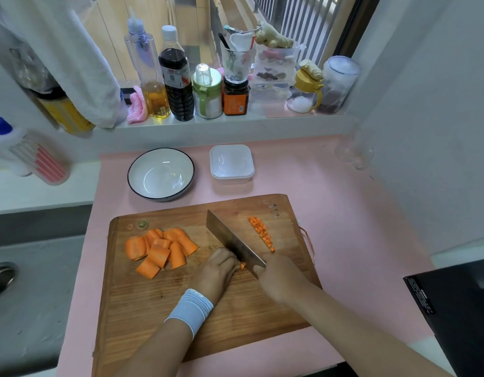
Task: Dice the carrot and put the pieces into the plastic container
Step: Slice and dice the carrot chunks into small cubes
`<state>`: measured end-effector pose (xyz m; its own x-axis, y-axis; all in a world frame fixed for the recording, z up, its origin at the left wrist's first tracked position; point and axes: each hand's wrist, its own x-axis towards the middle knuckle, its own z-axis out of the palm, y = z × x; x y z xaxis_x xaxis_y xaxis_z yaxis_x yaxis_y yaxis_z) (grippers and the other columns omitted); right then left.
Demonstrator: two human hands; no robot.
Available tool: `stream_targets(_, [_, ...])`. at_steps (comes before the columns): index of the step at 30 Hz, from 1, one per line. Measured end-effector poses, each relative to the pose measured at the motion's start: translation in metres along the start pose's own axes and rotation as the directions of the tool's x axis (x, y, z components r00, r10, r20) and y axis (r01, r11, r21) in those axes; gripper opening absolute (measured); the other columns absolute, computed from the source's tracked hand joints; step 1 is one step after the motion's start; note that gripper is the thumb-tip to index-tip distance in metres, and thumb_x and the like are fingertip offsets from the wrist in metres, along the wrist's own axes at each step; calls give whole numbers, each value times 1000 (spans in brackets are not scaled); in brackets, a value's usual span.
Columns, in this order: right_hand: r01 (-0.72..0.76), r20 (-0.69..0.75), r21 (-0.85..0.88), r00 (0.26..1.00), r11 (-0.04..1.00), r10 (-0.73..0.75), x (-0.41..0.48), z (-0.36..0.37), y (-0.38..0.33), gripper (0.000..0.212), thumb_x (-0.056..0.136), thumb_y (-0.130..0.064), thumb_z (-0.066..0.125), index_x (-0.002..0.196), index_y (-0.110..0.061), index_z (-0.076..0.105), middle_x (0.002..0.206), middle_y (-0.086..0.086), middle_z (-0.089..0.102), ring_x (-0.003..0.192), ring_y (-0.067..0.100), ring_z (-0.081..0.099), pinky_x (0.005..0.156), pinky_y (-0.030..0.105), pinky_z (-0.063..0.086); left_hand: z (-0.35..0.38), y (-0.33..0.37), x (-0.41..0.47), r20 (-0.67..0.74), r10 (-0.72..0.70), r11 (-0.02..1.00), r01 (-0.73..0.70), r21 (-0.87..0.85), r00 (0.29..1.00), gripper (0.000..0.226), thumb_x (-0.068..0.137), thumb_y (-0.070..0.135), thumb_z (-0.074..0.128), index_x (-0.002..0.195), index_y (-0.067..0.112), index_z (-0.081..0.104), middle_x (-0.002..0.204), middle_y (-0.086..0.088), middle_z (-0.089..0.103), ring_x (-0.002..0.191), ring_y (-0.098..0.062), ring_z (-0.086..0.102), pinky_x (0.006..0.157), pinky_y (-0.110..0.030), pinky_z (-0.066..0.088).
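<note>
A wooden cutting board [159,303] lies on the pink counter. Several flat carrot slabs [160,250] are piled on its left part. A row of small carrot dice [261,232] lies on its right part. My right hand [283,277] grips the handle of a cleaver [231,240], whose blade rests edge down on the board. My left hand [220,269], with a pale blue wristband, presses down on a small carrot piece [243,265] right against the blade; most of that piece is hidden under the fingers. The square white plastic container [232,164] stands beyond the board with nothing in it.
A white bowl with a dark rim [161,173] sits left of the container. Bottles and jars [178,77] line the window sill behind. A sink [7,276] lies to the left. A black appliance [458,308] stands at the right edge, a clear glass [355,152] near the wall.
</note>
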<state>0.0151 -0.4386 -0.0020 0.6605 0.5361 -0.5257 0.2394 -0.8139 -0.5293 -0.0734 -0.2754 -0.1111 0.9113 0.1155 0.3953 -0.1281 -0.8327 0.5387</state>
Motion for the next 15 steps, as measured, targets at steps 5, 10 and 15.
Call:
stream_targets(5, [-42, 24, -29, 999, 999, 43, 4, 0, -4, 26, 102, -40, 48, 104, -20, 64, 90, 0, 65, 82, 16, 63, 81, 35, 56, -2, 5, 3, -2, 4, 1000, -4, 5, 1000, 23, 97, 20, 53, 88, 8, 69, 93, -3, 62, 91, -14, 55, 90, -16, 43])
stream_targets(10, [12, -36, -62, 999, 998, -14, -6, 7, -8, 24, 102, -40, 47, 98, -22, 61, 90, -2, 64, 84, 18, 62, 79, 38, 55, -5, 4, 2, 16, -14, 1000, 14, -2, 1000, 25, 96, 23, 54, 88, 7, 71, 92, -3, 65, 93, -16, 58, 88, -24, 47])
stream_targets(15, [18, -96, 53, 995, 998, -12, -16, 1, -3, 19, 102, -37, 49, 106, -24, 63, 88, -7, 65, 79, 10, 63, 68, 29, 53, -12, 6, 5, -14, -115, 991, 113, -73, 993, 11, 82, 6, 73, 90, 14, 72, 93, 3, 65, 94, -8, 55, 90, -18, 44])
